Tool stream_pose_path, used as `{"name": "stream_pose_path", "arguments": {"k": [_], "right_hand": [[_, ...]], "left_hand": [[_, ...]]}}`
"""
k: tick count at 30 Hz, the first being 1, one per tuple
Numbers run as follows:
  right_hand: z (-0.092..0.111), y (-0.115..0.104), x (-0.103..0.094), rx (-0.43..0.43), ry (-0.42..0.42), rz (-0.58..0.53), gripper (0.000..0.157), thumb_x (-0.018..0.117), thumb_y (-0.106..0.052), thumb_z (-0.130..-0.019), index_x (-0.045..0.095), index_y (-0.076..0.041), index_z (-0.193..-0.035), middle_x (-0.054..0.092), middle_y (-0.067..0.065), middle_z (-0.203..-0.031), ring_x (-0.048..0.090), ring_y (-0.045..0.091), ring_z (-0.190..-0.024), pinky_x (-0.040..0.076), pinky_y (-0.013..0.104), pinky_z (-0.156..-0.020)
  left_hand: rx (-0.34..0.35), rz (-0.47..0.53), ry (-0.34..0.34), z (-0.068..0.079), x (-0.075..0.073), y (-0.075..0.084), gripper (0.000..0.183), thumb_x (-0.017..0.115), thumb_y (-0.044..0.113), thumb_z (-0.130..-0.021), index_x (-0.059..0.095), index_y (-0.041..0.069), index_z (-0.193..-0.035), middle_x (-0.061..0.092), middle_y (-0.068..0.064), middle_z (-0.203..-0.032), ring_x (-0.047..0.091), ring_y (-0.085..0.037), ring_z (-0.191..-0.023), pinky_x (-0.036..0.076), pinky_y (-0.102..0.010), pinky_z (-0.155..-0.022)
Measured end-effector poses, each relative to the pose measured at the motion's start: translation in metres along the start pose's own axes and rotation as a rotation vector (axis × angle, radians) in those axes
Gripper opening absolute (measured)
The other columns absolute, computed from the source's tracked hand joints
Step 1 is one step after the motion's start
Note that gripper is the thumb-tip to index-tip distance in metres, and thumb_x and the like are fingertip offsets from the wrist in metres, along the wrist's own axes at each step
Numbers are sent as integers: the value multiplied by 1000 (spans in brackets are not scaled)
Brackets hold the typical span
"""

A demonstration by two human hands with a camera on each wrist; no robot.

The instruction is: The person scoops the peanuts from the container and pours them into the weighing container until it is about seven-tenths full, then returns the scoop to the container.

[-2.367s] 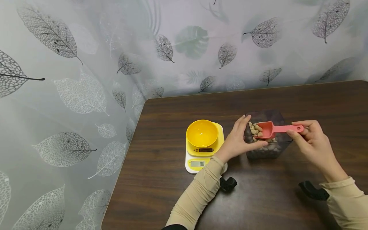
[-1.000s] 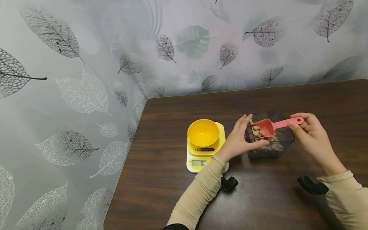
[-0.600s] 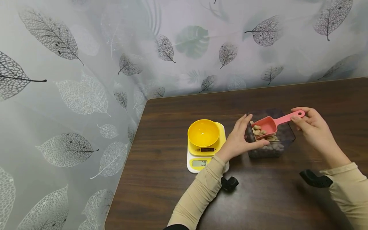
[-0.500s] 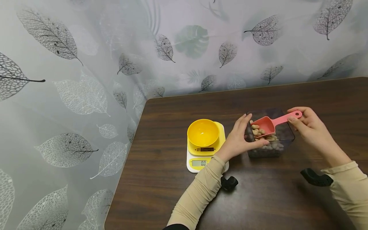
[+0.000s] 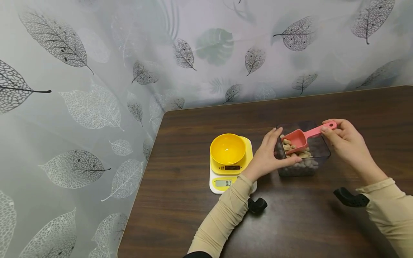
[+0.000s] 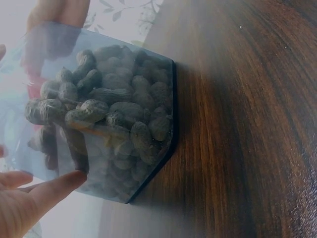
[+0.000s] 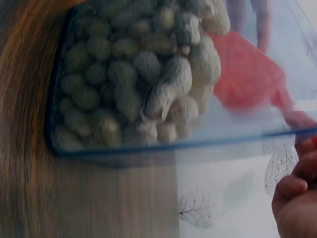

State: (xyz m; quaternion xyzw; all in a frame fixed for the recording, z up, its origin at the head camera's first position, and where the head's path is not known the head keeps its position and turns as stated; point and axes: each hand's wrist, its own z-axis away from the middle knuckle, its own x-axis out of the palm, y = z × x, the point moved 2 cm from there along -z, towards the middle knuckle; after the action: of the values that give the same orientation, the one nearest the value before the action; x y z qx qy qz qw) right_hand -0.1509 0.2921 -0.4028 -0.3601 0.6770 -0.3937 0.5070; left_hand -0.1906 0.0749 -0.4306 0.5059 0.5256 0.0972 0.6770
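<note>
In the head view, my right hand (image 5: 350, 147) pinches the handle of a pink scoop (image 5: 298, 139). The scoop's bowl is tilted down to the left inside a clear grey plastic container (image 5: 324, 154), with peanuts (image 5: 287, 144) at its mouth. My left hand (image 5: 266, 157) holds the container's left side, thumb along the front and fingers at the back. Through the wall in the left wrist view, peanuts (image 6: 126, 110) fill the lower part. The right wrist view shows the scoop (image 7: 247, 74) blurred behind the plastic, above the peanuts (image 7: 124, 74).
Left of the container, a yellow bowl (image 5: 227, 148) stands on a yellow and white kitchen scale (image 5: 214, 189) whose display reads 0.0. Both rest on a dark wooden table (image 5: 174, 165). Leaf-patterned sheeting (image 5: 206, 71) rises behind the table and at its left.
My right hand has shifted up over the container, tilting the scoop's handle upward; in the last half second it moved slightly left. The left hand keeps its hold on the container.
</note>
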Motion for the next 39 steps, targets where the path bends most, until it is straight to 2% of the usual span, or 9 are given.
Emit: {"name": "stream_pose_path", "arguments": {"k": [5,7,13,18,20,22,29,34,39], "right_hand": [[0,2,-2,-92,-37,-141,27,47,-5,-96,46,-28,-109,48,-16,-70,40,2,-62,29,22,-50],[0,2,-4,-84,-31,-212,26,47,-3,-95,49,-26,-108,49,-15,-72,41,2,-63,30,20,-51],[3,2,-8,19,25,-466,17,49,-7,-95,51,-18,-108,47,-7,-82,39,6,-68,34,14,-56],[4,3,-7,30,36,-706,15,50,-5,-94,51,-9,-108,43,-1,-80,35,10,-67,28,20,-55],[5,3,-6,11,25,-760,15,49,-2,-94,52,-7,-107,43,0,-80,35,11,-66,26,23,-55],[6,3,-7,-2,-5,-704,15,49,0,-94,53,-8,-106,45,-1,-77,36,11,-65,25,24,-55],[9,-2,-17,-31,-107,4,19,49,-12,-96,50,-26,-108,43,-8,-69,35,10,-57,25,31,-47],[9,-3,-15,24,-138,116,14,49,-23,-97,49,-31,-109,44,-6,-69,38,11,-56,28,31,-48],[9,-2,-9,73,-106,34,9,48,-26,-97,50,-28,-106,45,-9,-70,40,9,-58,32,27,-49]], "left_hand": [[0,-3,1,-1,1,0,90,69,49,-78,13,38,-148,9,15,-155,28,-14,-141,39,-39,-107],[-2,-5,-1,-1,1,0,90,69,50,-78,12,39,-148,9,15,-155,28,-13,-141,39,-39,-107],[-3,-7,-14,-1,2,2,91,69,50,-77,11,41,-147,9,16,-155,26,-12,-142,38,-39,-107],[4,-13,-21,-3,3,3,92,69,50,-78,10,40,-147,9,16,-155,25,-10,-142,37,-39,-108],[2,-8,-20,-3,2,4,92,69,50,-77,10,41,-147,9,17,-155,25,-10,-142,37,-39,-108],[-4,-3,-16,-2,2,3,91,69,50,-77,11,41,-147,9,17,-155,25,-11,-142,37,-40,-108],[-7,-5,9,-2,-2,2,93,70,50,-76,12,40,-147,10,16,-155,27,-13,-141,37,-41,-108],[-17,-4,18,-1,-2,0,94,72,51,-75,12,41,-147,12,16,-155,28,-13,-141,37,-42,-108],[-27,13,16,0,1,0,94,72,51,-75,12,42,-147,12,18,-154,28,-13,-141,37,-43,-108]]}}
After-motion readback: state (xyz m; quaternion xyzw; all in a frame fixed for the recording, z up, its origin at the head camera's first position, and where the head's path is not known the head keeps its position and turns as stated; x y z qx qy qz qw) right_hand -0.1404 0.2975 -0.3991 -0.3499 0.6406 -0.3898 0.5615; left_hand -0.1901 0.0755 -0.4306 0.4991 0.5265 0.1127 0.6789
